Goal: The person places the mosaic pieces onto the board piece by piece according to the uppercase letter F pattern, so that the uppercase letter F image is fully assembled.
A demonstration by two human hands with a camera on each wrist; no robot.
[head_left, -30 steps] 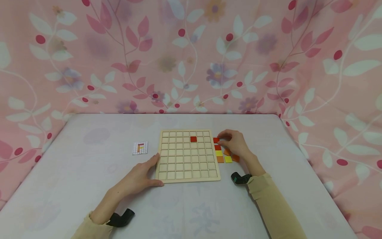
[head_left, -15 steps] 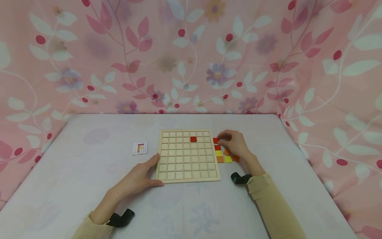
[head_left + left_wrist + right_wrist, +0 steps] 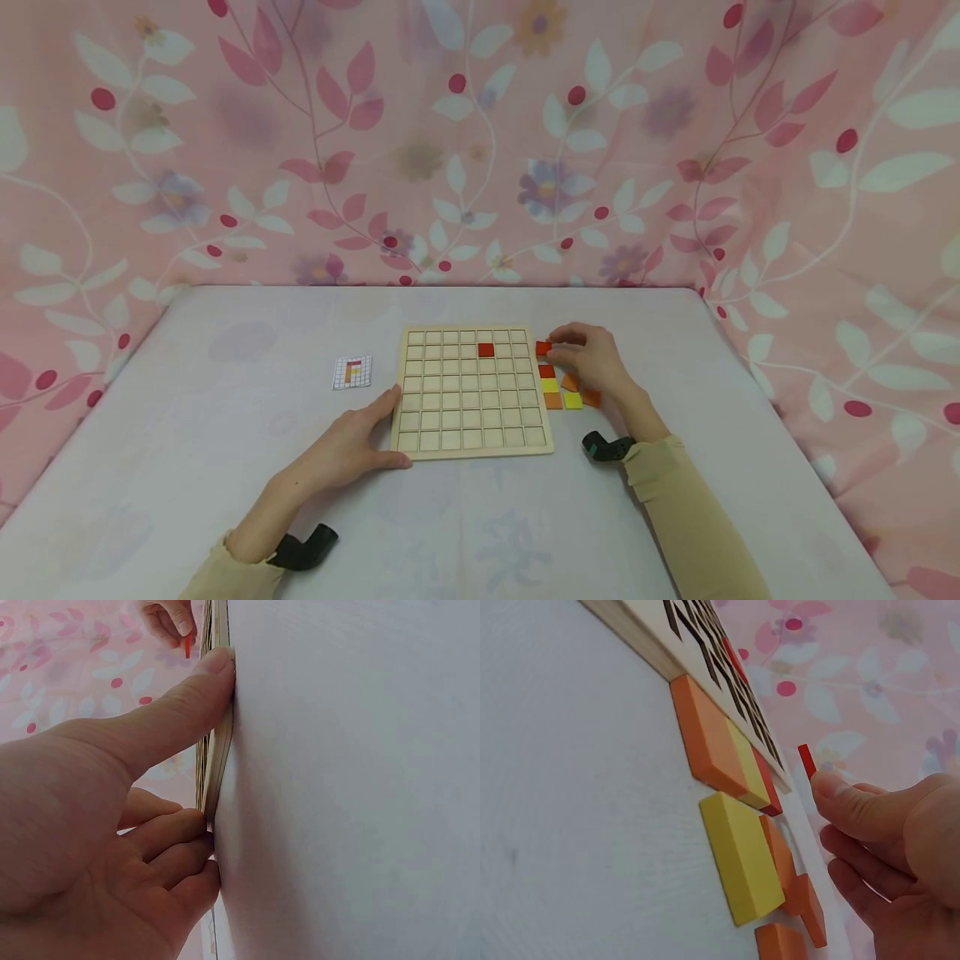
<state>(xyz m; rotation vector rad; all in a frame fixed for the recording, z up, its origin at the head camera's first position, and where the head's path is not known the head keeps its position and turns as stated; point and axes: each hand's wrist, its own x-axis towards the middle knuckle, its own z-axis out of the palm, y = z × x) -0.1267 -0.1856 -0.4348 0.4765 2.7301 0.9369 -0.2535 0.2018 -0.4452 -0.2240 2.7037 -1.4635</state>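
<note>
A square wooden grid board (image 3: 474, 456) lies on the table, with one red tile (image 3: 486, 350) in a cell of its second row from the back. My left hand (image 3: 345, 442) holds the board's near left corner, thumb along the front edge and fingers against the left side. Beside the board's right edge, my right hand (image 3: 592, 358) pinches another red tile (image 3: 806, 760) between thumb and fingertips. That tile is raised off the table and seen edge-on in the right wrist view. Below the hand, a red tile (image 3: 546, 372), a yellow tile (image 3: 551, 386) and an orange tile (image 3: 553, 401) line the board's side.
Right of that line lie a second yellow tile (image 3: 573, 401) and loose orange tiles (image 3: 592, 397), partly overlapped by the right wrist. A small printed card (image 3: 352, 372) with a coloured grid pattern lies left of the board. Floral cloth (image 3: 480, 167) hangs behind the table.
My right hand has lifted slightly, and the pinched red tile has shifted a little up and away from the tile below it. The left hand and board have stayed put.
</note>
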